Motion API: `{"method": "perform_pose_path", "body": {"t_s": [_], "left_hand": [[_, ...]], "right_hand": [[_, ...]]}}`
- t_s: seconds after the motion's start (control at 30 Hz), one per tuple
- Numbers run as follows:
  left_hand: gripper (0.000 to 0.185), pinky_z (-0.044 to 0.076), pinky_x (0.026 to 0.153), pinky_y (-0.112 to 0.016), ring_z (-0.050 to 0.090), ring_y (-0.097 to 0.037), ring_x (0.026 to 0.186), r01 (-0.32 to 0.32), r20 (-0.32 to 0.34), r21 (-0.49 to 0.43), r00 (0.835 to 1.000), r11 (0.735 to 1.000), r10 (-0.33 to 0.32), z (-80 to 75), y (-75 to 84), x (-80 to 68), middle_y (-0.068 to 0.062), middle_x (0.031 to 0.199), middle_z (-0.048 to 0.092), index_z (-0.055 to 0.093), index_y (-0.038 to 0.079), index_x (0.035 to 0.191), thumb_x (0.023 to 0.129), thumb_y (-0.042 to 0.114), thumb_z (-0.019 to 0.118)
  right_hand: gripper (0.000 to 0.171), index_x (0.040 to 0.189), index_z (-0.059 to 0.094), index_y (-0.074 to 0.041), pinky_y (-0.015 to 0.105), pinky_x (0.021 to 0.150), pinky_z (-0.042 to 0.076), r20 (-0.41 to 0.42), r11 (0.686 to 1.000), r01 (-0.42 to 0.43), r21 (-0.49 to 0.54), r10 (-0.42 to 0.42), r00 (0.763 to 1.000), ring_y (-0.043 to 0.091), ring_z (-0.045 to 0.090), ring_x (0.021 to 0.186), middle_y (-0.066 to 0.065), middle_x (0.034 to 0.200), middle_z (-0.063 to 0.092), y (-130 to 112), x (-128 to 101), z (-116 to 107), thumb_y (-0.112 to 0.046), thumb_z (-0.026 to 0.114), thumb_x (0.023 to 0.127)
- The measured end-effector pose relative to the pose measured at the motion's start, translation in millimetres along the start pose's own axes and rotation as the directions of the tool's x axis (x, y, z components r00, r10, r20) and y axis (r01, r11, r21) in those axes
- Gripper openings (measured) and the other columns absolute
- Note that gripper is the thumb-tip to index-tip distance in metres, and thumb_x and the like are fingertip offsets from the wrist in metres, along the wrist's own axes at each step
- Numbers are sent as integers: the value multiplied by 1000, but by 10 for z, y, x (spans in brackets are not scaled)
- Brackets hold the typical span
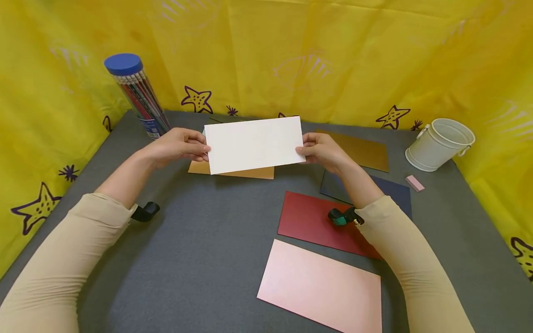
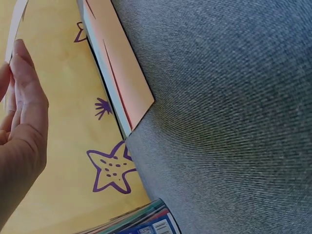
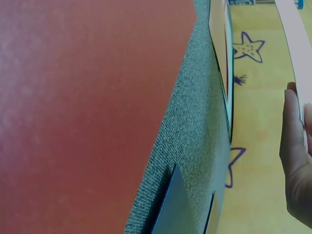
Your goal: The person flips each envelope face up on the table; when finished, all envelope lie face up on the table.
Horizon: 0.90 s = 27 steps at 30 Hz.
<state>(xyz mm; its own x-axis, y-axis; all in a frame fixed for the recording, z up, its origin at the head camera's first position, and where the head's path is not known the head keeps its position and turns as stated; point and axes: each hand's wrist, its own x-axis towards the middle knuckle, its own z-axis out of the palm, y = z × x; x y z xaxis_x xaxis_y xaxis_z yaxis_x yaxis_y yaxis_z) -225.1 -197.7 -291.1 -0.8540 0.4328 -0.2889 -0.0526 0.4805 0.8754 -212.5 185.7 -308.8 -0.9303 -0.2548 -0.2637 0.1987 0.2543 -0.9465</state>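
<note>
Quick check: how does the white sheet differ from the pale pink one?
The white sheet is held up by its short ends, in the left hand and right hand; the pale pink sheet lies flat on the grey table, with no hand on it. The white sheet is plain white, the pale pink sheet rosy. Both are rectangular, with unmarked visible faces.

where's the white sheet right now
In the head view, the white sheet is just above centre, held at its ends by the left hand and right hand, partly hiding the tan sheet.
</note>
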Motion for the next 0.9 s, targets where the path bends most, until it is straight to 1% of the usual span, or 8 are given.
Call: {"method": "perform_pose_path", "body": {"t_s": [0.13,0.27,0.43,0.5,0.6,0.63,0.8,0.9], "left_hand": [[32,61,85,-29,71,-9,85,-6,-72,-63,997,998,2,6,-5,9,5,88,72,58,-5,117,98,21,62],[32,60,82,-23,70,-6,83,-31,-162,-104,987,994,14,4,-10,9,9,86,70,60,-3,116,96,22,64],[22,58,81,-17,68,-5,85,-89,-233,-111,970,990,61,-24,-15,-17,9,88,70,68,9,107,94,27,67],[15,57,80,-16,68,-6,85,-115,-255,-128,964,985,79,-40,-18,-26,9,88,70,71,15,102,93,27,69],[7,58,78,-17,67,-8,85,-145,-270,-172,958,974,95,-66,-21,-38,9,90,71,73,19,97,91,23,71],[7,58,77,-18,67,-9,84,-149,-270,-187,958,971,95,-75,-23,-41,9,90,71,74,19,97,91,22,71],[10,60,78,-20,71,-11,87,-152,-243,-232,965,961,94,-108,-42,-50,8,94,73,75,17,99,91,18,71],[10,60,80,-20,72,-9,89,-144,-226,-237,970,961,90,-121,-59,-48,9,97,72,76,17,98,92,16,69]], "right_hand": [[19,114,52,3,24,72,60,3,999,16,43,-17,1000,9,67,78,-2,88,61,-3,-17,11,-2,58,97],[13,107,55,-1,23,74,60,-23,996,31,88,-29,999,9,67,79,-4,90,62,-22,-24,31,-5,61,96],[4,95,64,-9,19,72,57,-91,988,56,141,-43,995,9,64,78,-7,87,64,-59,-47,59,-6,66,93],[8,89,67,-12,19,73,57,-107,984,77,161,-60,992,9,64,80,-8,85,65,-73,-60,69,-5,67,92],[14,85,69,-13,20,79,59,-117,977,105,187,-84,990,9,66,83,-8,83,66,-87,-79,81,-2,66,92],[14,85,70,-14,21,81,59,-121,978,112,175,-92,988,8,66,85,-8,85,67,-89,-87,88,-2,65,92],[22,94,78,-14,28,96,57,-130,975,125,182,-102,986,7,65,95,-7,104,68,-91,-101,127,-3,59,95],[22,96,79,-14,29,95,57,-133,975,116,189,-91,987,9,64,98,-2,113,67,-89,-85,148,-3,59,96]]}}
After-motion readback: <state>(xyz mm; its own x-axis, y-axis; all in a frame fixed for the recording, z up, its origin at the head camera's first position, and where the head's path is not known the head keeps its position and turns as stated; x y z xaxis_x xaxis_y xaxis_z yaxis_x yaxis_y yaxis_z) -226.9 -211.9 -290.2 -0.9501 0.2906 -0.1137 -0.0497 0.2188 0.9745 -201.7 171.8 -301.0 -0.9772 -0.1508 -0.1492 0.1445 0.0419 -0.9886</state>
